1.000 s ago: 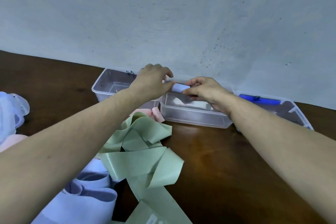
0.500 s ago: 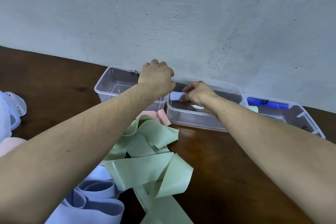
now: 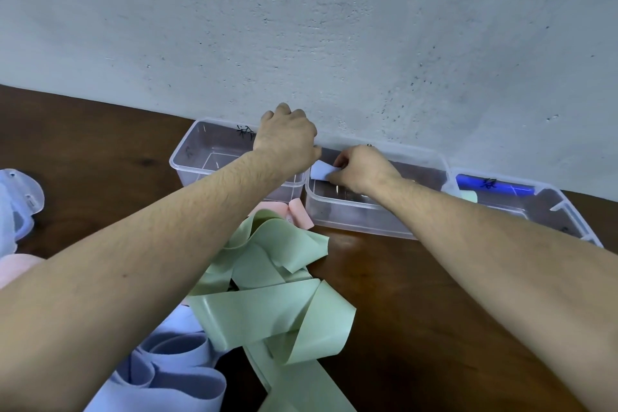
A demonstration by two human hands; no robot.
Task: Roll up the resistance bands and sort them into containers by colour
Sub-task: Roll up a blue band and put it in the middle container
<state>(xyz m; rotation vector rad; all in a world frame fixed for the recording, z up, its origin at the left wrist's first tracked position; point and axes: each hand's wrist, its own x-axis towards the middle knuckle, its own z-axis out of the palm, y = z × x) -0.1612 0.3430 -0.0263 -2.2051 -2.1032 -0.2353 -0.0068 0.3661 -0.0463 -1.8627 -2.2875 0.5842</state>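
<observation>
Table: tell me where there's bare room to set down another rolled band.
Bare table lies between the loose green band and the right forearm, in front of the middle container. More bare wood lies far left, before the left container. It is crowded near left, where green and lilac bands pile up, and where both hands work at the containers.

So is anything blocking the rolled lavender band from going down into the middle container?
Nothing visible does. The right hand holds the rolled lavender band over the open middle container, which has no lid on. The left hand sits beside it, fingers hidden.
</observation>
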